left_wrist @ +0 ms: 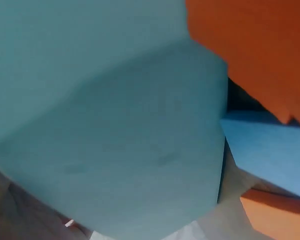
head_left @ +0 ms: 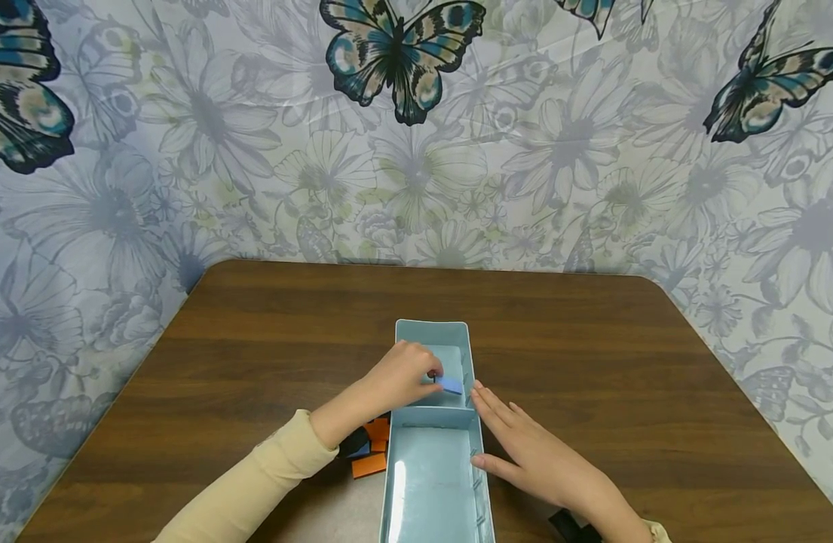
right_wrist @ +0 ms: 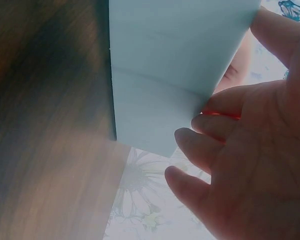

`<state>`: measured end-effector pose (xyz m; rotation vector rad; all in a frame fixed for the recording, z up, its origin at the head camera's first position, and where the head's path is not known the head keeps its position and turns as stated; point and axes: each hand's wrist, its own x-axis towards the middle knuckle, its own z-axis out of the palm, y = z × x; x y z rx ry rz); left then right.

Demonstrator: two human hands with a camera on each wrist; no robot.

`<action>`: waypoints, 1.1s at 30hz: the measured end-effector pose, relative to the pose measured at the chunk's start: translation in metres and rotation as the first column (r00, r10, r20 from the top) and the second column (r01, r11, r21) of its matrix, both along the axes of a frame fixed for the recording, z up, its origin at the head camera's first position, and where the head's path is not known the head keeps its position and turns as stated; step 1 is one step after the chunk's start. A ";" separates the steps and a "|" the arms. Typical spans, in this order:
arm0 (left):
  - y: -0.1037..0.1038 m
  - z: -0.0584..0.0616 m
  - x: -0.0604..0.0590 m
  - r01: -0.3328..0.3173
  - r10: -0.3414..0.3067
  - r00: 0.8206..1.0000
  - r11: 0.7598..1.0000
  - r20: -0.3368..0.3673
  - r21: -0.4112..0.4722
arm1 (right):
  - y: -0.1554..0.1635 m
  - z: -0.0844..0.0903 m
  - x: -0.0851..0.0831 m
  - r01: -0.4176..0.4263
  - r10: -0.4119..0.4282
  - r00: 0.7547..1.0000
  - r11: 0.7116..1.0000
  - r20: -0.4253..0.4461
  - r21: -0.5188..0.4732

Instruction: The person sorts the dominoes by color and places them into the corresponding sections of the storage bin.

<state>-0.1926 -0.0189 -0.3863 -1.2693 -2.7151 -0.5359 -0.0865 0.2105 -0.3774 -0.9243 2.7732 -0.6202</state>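
A long pale-blue tray [head_left: 433, 483] with a divider across it stands lengthwise on the table. Over its far compartment my left hand [head_left: 404, 375] pinches a small light-blue block [head_left: 449, 385] between thumb and fingers. My right hand [head_left: 534, 456] touches the tray's right side, fingers and thumb extended. In the right wrist view, the right hand [right_wrist: 240, 145] has its fingertips along the rim of the tray [right_wrist: 160, 75]. The left wrist view shows mostly the tray's outer wall [left_wrist: 115, 130], with the left hand's grip out of sight.
Left of the tray, partly behind my left wrist, lie orange blocks [head_left: 369, 465] and a blue block [head_left: 359, 451]. In the left wrist view an orange block [left_wrist: 260, 45] sits close to the tray wall. The brown table [head_left: 307, 317] ends at a flower-patterned wall covering [head_left: 416, 188].
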 end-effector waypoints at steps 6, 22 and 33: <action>0.005 -0.003 0.001 -0.007 0.007 1.000 0.999 -0.002 -0.035 | -0.001 0.000 0.000 0.002 -0.002 1.000 1.000 -0.009 0.002; 0.012 -0.012 -0.003 -0.040 0.040 0.999 0.996 -0.003 -0.077 | 0.000 -0.001 0.000 0.001 -0.001 1.000 1.000 -0.003 -0.001; 0.018 -0.014 -0.005 -0.047 0.044 0.999 0.985 -0.019 -0.164 | 0.000 0.000 0.000 0.001 -0.001 1.000 1.000 -0.004 -0.005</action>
